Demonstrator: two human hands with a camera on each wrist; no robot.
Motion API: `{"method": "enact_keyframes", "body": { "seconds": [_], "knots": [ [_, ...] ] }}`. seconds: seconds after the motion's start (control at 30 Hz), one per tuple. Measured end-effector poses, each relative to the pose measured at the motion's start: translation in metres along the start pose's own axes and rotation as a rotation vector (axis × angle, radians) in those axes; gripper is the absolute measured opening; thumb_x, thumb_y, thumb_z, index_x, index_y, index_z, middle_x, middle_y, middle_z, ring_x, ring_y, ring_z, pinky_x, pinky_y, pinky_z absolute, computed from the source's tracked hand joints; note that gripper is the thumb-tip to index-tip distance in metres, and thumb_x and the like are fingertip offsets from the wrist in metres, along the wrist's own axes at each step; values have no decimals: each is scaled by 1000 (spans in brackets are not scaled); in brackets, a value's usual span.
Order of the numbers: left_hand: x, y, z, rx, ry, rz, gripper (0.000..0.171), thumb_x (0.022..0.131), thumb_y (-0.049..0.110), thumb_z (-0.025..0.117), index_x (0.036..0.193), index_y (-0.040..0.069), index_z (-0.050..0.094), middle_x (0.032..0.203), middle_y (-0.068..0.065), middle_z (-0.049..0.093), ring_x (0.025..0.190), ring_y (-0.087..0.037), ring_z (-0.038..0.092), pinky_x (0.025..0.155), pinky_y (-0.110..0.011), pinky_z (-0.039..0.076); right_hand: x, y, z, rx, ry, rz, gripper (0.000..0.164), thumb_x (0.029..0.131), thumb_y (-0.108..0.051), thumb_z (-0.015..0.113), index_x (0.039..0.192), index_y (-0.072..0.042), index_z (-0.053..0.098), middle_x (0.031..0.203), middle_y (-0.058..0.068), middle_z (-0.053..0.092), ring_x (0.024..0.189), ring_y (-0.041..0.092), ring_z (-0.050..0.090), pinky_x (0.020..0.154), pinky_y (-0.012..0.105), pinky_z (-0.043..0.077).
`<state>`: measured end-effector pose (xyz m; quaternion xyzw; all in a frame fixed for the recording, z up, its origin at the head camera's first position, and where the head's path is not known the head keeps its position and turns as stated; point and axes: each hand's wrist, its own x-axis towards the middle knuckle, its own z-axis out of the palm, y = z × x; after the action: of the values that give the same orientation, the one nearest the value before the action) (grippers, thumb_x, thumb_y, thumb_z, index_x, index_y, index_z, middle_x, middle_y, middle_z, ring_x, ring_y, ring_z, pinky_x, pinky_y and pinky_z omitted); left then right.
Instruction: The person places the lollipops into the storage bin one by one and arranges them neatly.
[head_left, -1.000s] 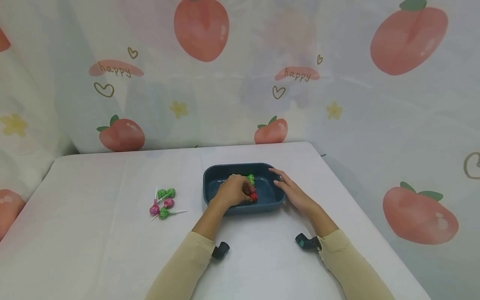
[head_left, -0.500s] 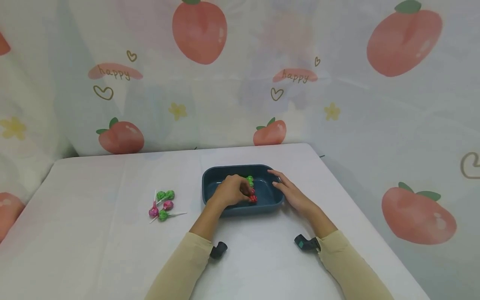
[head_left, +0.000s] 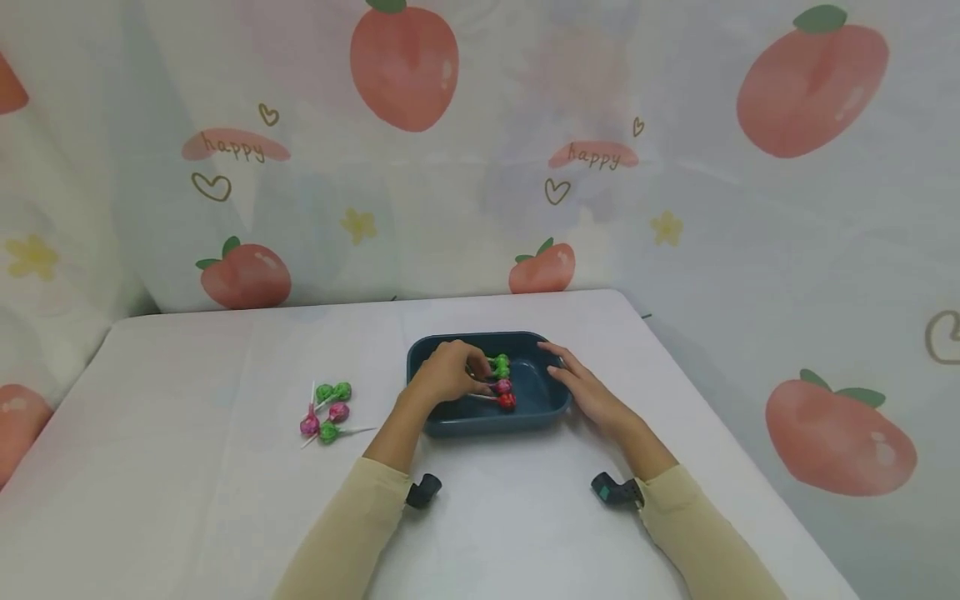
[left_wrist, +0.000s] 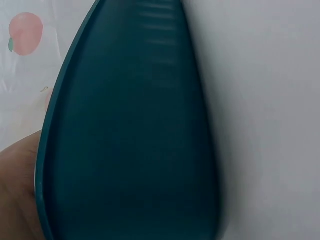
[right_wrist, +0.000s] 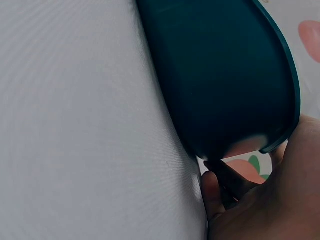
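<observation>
A dark blue rectangular dish [head_left: 525, 421] sits on the table with several lollipops inside, among them a red one [head_left: 507, 402], a pink one [head_left: 503, 387] and a green one [head_left: 502, 362]. Over the dish's left half, my left hand [head_left: 448, 372] has its fingers bent downward, with thumb and forefinger apart beside the pink lollipop's stick. Part of the sticks is hidden behind it. My right hand [head_left: 592, 393] rests against the dish's right end, straight fingers touching the rim; lower fingers lie outside the wall in the right wrist view. In both wrist views the dish wall hides its contents.
Left of the dish, more green and pink lollipops [head_left: 328, 431] lie in a loose cluster on the white-covered table [head_left: 187, 467]. A cloth backdrop printed with peaches [head_left: 245, 277] hangs behind the table.
My left hand has drawn back a little to the left, and the pink and red lollipops now show more fully in the dish. The right hand stays at the dish's right end.
</observation>
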<state>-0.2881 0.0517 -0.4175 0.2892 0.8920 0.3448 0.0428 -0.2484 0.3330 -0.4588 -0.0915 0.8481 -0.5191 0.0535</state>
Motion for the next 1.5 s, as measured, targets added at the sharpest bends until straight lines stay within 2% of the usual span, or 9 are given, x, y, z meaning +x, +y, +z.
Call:
{"method": "enact_keyframes", "body": {
  "seconds": [0.3, 0.63, 0.87, 1.0, 1.17, 1.5],
  "knots": [
    [-2, -13, -8, -9, -12, 8, 16, 86, 13, 87, 100, 12, 79, 91, 4, 72, 92, -16, 65, 85, -40, 53, 1, 0, -2, 10, 0, 7, 49, 113, -37, 41, 161, -32, 33, 171, 6, 12, 156, 38, 1, 115, 71, 4],
    [-8, -23, -19, -50, -70, 140, 18, 89, 11, 83, 105, 6, 78, 94, 2, 72, 88, -13, 67, 82, -31, 55, 3, 1, 1, -5, 9, 1, 49, 113, -37, 40, 161, -30, 34, 171, 8, 14, 155, 39, 2, 115, 71, 5],
    [-11, -31, -25, -50, -120, 226, 23, 91, 17, 83, 112, 9, 77, 94, 8, 71, 87, -8, 65, 82, -30, 53, 2, 0, 1, -20, 8, 0, 50, 113, -35, 40, 161, -28, 33, 171, 11, 12, 155, 41, 0, 115, 71, 3],
    [-14, -36, -30, -63, -120, 255, 24, 92, 18, 82, 113, 8, 77, 94, 9, 70, 87, -8, 65, 81, -31, 53, 1, 0, 1, -10, 3, -4, 49, 113, -37, 40, 161, -30, 34, 171, 9, 13, 156, 39, 1, 115, 71, 4],
    [-19, -43, -36, -119, -94, 262, 25, 92, 17, 82, 112, 6, 76, 97, 8, 71, 89, -12, 64, 80, -32, 54, 1, 1, 1, -5, 1, -8, 50, 113, -39, 40, 162, -31, 33, 171, 9, 13, 156, 39, 2, 114, 72, 4],
    [-27, -51, -44, -160, -74, 263, 24, 91, 16, 83, 113, 8, 77, 98, 9, 71, 90, -15, 63, 79, -33, 53, -1, -1, 1, 5, -4, -4, 50, 112, -38, 41, 162, -31, 32, 171, 7, 12, 156, 40, 1, 113, 74, 4]
  ]
}}
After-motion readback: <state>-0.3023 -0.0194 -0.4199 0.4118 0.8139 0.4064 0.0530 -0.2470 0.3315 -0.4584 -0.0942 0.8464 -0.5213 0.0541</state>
